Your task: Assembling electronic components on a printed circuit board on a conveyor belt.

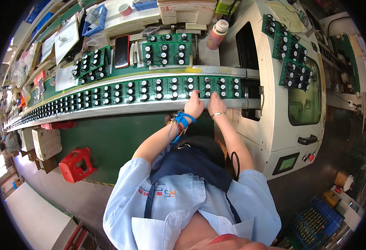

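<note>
A long row of green circuit boards (166,93), studded with black-and-white round capacitors, lies along a metal conveyor rail (149,104). My left hand (194,106), with a blue band at the wrist, has its fingers closed at the near edge of the row. Just to its right, my right hand (216,105) is closed at the near edge of another circuit board (208,85). Both sets of fingertips touch the boards, and their undersides are hidden. To the right, the row reaches the opening of a cream machine (268,96).
More boards lie stacked behind the rail (164,54) and on the machine's top (295,75). A phone (122,51), a pink bottle (217,34) and a blue basket (94,20) stand beyond the rail. A red stool (77,164) stands at the left.
</note>
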### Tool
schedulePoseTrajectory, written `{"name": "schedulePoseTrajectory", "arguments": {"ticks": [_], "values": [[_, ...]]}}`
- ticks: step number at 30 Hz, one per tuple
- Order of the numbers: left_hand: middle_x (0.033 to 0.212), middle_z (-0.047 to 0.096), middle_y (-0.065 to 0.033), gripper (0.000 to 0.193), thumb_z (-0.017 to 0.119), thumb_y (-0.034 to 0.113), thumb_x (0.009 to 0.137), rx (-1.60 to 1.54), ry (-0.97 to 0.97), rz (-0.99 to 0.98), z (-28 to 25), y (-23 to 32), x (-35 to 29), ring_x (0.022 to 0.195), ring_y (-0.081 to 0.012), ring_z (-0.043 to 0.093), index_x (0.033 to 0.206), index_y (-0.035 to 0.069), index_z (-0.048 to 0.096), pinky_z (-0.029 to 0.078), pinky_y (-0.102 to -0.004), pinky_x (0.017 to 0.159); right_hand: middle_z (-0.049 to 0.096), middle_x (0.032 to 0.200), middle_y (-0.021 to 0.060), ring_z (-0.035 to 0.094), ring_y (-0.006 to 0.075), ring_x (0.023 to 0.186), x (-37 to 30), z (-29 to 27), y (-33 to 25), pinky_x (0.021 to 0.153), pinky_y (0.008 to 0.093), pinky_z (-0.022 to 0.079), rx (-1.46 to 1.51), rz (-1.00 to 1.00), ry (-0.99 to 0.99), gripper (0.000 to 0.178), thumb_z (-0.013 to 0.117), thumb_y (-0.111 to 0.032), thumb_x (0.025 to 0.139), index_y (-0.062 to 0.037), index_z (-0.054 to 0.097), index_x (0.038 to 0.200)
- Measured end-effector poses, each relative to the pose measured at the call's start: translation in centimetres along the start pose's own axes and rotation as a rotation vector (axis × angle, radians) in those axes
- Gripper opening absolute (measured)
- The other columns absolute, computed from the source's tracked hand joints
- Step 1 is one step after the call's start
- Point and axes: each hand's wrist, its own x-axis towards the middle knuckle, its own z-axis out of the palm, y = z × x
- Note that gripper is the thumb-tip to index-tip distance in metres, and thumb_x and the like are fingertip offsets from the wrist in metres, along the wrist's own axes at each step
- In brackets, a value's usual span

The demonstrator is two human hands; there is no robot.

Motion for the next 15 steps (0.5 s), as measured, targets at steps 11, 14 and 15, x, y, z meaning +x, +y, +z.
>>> {"name": "schedulePoseTrajectory", "arguments": {"ticks": [11, 14, 15], "values": [[0.098, 0.055, -0.0229, 0.039, 0.050, 0.012, 0.071, -0.327, -0.117, -0.282, 5.6, -1.4, 3.9, 0.092, -0.0386, 0.053, 0.106, 0.001, 0.035, 0.042, -0.0418, 0.079, 0.054, 0.092, 0.0138, 0.055, 0.0322, 0.081, -2.2, -3.4, 3.4, 0.065, 0.0414, 0.045, 0.208, -0.087, 0.066, 0.034, 0.044, -0.002, 0.072, -0.0050, 0.041, 0.106], [0.093, 0.054, -0.0260, 0.040, 0.049, 0.011, 0.070, -0.352, -0.201, -0.306, 7.6, -0.1, 4.9, 0.091, -0.0401, 0.052, 0.105, 0.000, 0.034, 0.042, -0.0432, 0.079, 0.052, 0.091, 0.0120, 0.053, 0.0297, 0.082, -5.1, -4.7, 4.9, 0.066, 0.0391, 0.044, 0.343, -0.201, 0.206, 0.047, 0.046, 0.000, 0.068, -0.0044, 0.040, 0.114], [0.090, 0.054, -0.0269, 0.039, 0.049, 0.010, 0.069, -0.361, -0.217, -0.294, 10.0, -0.7, 5.4, 0.089, -0.0412, 0.053, 0.105, 0.000, 0.035, 0.042, -0.0440, 0.078, 0.051, 0.093, 0.0124, 0.053, 0.0282, 0.082, -6.0, -4.9, 5.7, 0.066, 0.0379, 0.044, 0.308, -0.257, 0.305, 0.047, 0.045, 0.002, 0.067, -0.0042, 0.041, 0.113]]}}
